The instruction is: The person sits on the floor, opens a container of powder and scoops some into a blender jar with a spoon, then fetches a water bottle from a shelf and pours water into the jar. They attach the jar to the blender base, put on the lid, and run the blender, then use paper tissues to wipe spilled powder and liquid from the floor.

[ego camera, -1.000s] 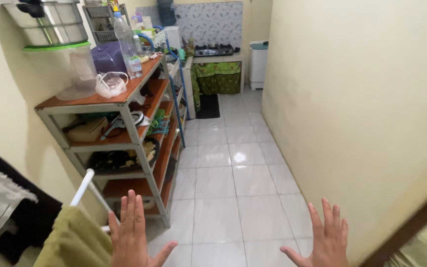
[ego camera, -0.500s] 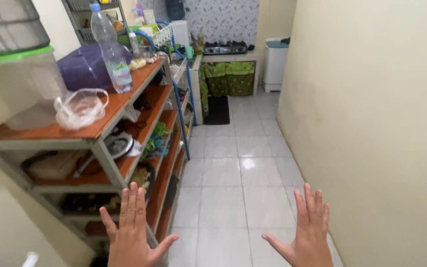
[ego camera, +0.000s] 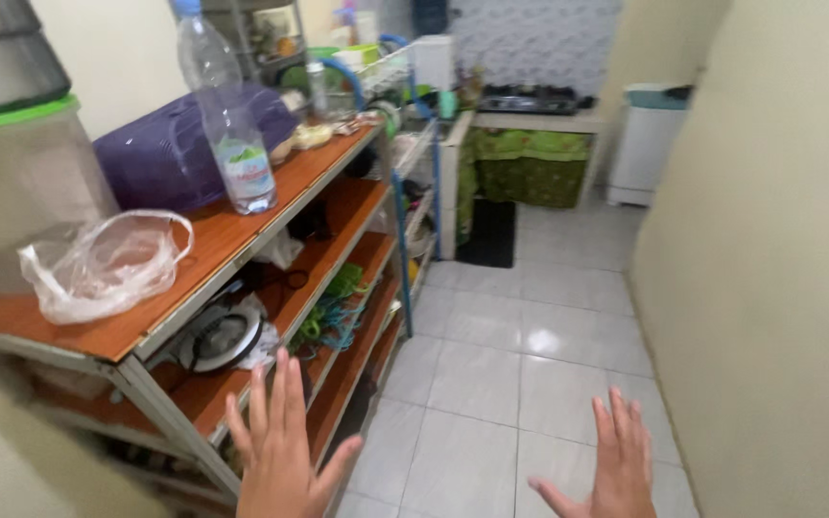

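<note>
My left hand [ego camera: 280,451] is raised low in view with its fingers spread, holding nothing, close to the front corner of a metal rack with orange-brown shelves [ego camera: 271,206]. My right hand [ego camera: 614,465] is also spread and bare over the white floor tiles [ego camera: 520,355]. On the rack's top shelf lie a crumpled clear plastic bag [ego camera: 98,269], a clear plastic water bottle [ego camera: 227,115] standing upright, and a purple plastic bin [ego camera: 155,144] behind it. A large translucent container with a green rim [ego camera: 11,182] stands at the far left.
A cream wall [ego camera: 779,240] runs along the right of the narrow passage. Lower shelves hold a round fan-like appliance [ego camera: 218,336] and green items [ego camera: 333,307]. At the far end stand a counter with a stove [ego camera: 530,101], a green curtain [ego camera: 525,163], a dark mat [ego camera: 491,230] and a white cabinet [ego camera: 650,144].
The view has moved forward along the rack and tilted closer to its top shelf. Both hands stay spread and empty at the bottom of the view.
</note>
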Demonstrator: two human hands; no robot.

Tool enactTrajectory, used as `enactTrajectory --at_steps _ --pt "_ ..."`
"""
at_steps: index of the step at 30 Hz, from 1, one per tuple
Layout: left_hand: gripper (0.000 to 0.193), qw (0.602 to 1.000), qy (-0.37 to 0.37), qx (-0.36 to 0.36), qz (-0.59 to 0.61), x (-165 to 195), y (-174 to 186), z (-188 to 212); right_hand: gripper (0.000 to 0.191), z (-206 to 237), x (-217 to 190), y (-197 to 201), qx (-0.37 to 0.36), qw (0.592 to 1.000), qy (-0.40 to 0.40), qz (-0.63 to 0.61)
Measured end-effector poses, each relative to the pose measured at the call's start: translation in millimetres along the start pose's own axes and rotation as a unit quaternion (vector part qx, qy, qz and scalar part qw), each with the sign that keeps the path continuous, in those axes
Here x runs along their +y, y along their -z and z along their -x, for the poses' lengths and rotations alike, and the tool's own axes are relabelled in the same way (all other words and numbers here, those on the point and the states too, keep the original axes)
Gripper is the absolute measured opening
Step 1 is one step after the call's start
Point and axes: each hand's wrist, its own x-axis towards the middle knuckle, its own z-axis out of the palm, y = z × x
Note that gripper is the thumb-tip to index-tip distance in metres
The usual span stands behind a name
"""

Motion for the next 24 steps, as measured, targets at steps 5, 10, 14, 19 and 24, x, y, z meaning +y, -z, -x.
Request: enactTrajectory --at_steps 5,10,14,19,24 --pt "0.101 0.993 0.085 0.027 -0.079 24 -26 -75 0.111 -119 10 -83 -0.118 0.966 0.046 -0.226" --pt "0.099 0.990 0.091 0.079 -0.075 41 -22 -154 0.079 -249 -47 -138 -0.186 0.870 0.323 -0.322" --pt "0.097 0.980 0.090 0.071 -0.165 24 -23 -228 0.053 -354 -111 -176 0.029 0.815 0.423 -0.395" --pt "0.100 0.928 0.322 0.040 -0.184 -28 -30 -287 0.087 -430 -175 -216 -0.075 0.876 0.247 -0.407" --pt "0.098 0.935 0.062 0.117 -0.331 -86 -52 -299 0.077 -455 -195 -249 0.005 0.854 0.300 -0.424"
